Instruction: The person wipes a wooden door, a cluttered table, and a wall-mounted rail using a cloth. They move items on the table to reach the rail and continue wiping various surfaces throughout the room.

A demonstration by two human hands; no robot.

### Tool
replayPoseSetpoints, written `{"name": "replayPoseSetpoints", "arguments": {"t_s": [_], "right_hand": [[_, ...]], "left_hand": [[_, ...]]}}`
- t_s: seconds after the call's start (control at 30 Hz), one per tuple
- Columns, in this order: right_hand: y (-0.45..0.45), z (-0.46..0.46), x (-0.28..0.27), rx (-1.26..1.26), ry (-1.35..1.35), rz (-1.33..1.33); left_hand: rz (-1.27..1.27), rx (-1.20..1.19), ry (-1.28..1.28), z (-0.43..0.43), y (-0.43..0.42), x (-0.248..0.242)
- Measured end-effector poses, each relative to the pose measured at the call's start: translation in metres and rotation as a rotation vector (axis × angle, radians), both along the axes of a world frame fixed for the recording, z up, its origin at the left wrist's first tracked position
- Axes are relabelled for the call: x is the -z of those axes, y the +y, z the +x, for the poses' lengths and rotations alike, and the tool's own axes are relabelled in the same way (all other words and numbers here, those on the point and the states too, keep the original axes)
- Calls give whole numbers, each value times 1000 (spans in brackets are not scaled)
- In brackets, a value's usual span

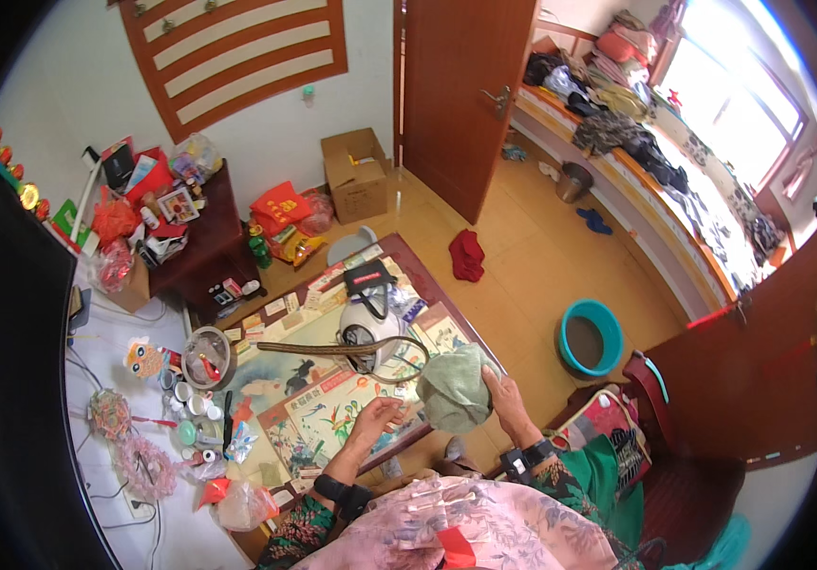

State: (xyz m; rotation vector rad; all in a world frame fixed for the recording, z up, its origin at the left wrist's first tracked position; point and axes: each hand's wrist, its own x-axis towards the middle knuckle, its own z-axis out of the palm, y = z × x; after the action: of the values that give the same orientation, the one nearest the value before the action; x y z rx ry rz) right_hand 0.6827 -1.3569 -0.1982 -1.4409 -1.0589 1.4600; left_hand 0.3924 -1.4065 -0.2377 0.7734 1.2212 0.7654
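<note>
A green-grey cloth (pixel 454 388), bunched and rounded, is gripped at its right edge by my right hand (pixel 510 405). To its left, my left hand (pixel 377 422) hovers over the low table with its fingers partly curled and apart, holding nothing. Beyond the hands, a brown strap or belt (pixel 308 348) lies in a loop across the table and over a white cap or helmet-like object (pixel 374 320). A dark pouch-like item (pixel 368 276) rests behind that. Printed pictures and small cards cover the tabletop (pixel 340 413).
A turquoise basin (pixel 590 338) of dark water and a red cloth (pixel 467 255) are on the floor. Left of the table stand a round container (pixel 207 358) and several cups. A cardboard box (pixel 355 178) sits near the open door (pixel 462 100); a chair with bags is at right.
</note>
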Motion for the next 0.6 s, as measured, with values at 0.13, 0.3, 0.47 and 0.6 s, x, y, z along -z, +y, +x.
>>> {"name": "replayPoseSetpoints", "arguments": {"t_s": [0.13,0.3,0.47,0.6], "right_hand": [[-9,15,-6,69,145,-32],[-3,40,-10,177,414,-97],[3,90,-13,74,774,-181],[9,149,-10,-25,689,-186]], "left_hand": [[15,63,-3,9,2,8],[-17,111,2,55,13,11],[-317,8,-114,142,34,16],[-404,52,-566,221,61,6]]}}
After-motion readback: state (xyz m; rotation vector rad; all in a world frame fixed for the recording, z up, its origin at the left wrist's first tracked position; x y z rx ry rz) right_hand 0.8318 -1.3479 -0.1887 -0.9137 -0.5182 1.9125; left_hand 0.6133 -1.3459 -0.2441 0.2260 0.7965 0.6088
